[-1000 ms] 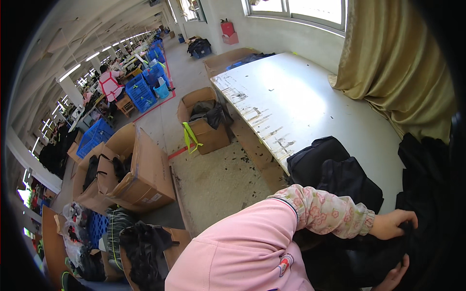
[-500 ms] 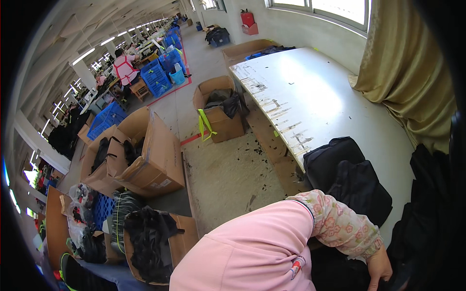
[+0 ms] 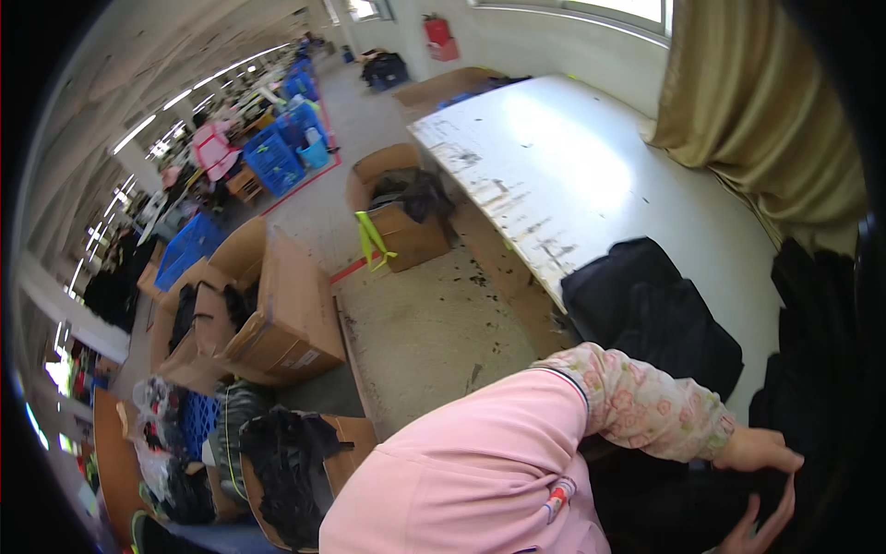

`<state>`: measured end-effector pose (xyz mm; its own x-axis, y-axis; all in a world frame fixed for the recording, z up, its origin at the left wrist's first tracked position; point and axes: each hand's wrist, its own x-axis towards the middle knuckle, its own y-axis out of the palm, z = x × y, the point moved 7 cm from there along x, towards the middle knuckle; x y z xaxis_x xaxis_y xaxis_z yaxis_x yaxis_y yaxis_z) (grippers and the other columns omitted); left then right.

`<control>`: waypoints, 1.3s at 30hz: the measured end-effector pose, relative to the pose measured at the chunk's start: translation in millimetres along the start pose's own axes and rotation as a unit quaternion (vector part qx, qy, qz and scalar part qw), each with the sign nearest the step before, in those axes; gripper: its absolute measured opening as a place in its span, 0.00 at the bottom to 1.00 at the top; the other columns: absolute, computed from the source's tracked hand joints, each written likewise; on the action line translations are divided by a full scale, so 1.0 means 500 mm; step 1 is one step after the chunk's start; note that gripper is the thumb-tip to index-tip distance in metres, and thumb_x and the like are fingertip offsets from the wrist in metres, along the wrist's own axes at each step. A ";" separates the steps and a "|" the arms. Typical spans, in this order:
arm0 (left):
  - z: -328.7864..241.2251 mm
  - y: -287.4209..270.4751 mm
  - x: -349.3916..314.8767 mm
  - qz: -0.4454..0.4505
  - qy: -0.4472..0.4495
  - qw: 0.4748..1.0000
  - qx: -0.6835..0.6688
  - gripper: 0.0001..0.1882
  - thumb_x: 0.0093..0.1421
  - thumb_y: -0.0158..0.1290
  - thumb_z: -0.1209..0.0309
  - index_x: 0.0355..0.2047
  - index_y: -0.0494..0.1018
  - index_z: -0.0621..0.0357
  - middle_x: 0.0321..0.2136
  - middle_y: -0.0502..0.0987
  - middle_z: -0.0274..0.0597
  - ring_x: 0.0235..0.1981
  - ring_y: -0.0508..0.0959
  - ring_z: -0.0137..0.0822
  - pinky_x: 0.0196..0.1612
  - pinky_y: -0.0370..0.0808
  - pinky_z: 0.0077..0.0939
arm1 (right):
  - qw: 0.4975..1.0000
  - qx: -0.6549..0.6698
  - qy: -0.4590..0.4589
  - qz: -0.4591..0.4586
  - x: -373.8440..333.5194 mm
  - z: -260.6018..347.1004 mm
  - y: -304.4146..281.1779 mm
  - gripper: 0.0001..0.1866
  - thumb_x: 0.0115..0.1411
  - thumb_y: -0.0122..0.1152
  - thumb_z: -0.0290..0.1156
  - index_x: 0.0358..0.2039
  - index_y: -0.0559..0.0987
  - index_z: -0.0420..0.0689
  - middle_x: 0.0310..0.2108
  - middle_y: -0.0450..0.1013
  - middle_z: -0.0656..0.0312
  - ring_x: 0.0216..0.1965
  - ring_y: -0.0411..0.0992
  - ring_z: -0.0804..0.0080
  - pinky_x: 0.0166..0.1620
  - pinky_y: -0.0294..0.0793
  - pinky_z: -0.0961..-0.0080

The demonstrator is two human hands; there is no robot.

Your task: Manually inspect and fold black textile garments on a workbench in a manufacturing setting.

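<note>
My left arm, in a pink sleeve with a floral cuff, reaches right across the lower picture. My left hand lies curled on a pile of black garments at the near right end of the white table. Just below it my right hand shows only its fingers, spread against the same dark cloth and cut off by the lower edge. A folded black garment lies on the table's edge just left of the hands.
An olive curtain hangs behind the table. On the floor stand an open cardboard box of dark clothes, larger cardboard boxes, another box of black cloth and blue crates. A person in pink works far off.
My left hand dipped toward the lower edge half a second ago and has come back up and right onto the black pile. The right hand's fingers are in view again.
</note>
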<state>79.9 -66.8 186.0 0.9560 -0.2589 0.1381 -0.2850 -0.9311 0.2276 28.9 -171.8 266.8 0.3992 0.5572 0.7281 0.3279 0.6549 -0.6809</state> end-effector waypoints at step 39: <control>0.126 -0.246 0.036 -0.177 0.012 0.969 -0.170 0.13 0.67 0.46 0.61 0.33 0.73 0.57 0.27 0.76 0.33 0.27 0.74 0.26 0.34 0.71 0.21 | 0.968 0.140 0.111 0.178 -0.008 -0.165 0.027 0.12 0.50 0.67 0.31 0.32 0.76 0.40 0.25 0.75 0.52 0.23 0.73 0.59 0.27 0.69 0.74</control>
<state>136.4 27.2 99.9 0.9974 0.0714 0.0136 0.0510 -0.8204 0.5695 102.5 -207.2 248.1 0.6278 0.6704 0.3955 -0.0970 0.5716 -0.8148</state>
